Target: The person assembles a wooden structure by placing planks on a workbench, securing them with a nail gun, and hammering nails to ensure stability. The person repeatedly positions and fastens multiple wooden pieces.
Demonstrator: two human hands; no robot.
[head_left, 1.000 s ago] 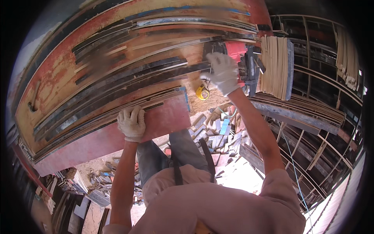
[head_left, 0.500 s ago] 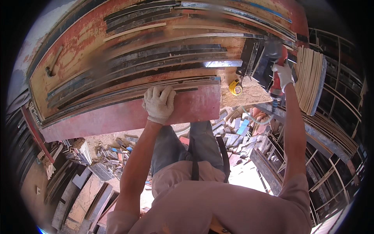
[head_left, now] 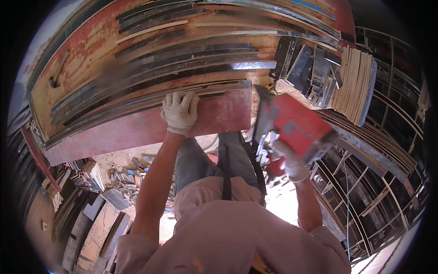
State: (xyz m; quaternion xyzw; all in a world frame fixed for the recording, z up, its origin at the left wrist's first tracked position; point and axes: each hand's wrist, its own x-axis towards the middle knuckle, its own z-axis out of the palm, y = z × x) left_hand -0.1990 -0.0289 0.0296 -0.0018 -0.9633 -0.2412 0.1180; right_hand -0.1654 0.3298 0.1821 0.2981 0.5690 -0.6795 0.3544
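My left hand (head_left: 179, 113), in a pale work glove, presses on a long red-faced board (head_left: 219, 112), its fingers curled over the thin strips stacked along the board's far edge. My right hand (head_left: 292, 160), also gloved, is closed round the handle of a red and black power tool (head_left: 301, 125). Motion blurs the tool, so its exact kind is unclear. It hangs just right of the board's end, its dark edge turned toward the board. Partly hidden behind it is a yellow tape measure (head_left: 270, 86).
Long dark wood strips (head_left: 182, 59) lie across the worn bench (head_left: 98, 34), with a hammer (head_left: 58, 71) at its left. At right stand a bundle of upright pale strips (head_left: 351, 84) and metal racks (head_left: 388, 182). Offcuts (head_left: 130, 176) litter the floor below.
My right hand has lifted the power tool off the far right of the bench and brought it nearer and leftward, beside the board's end. My left hand stays on the board.
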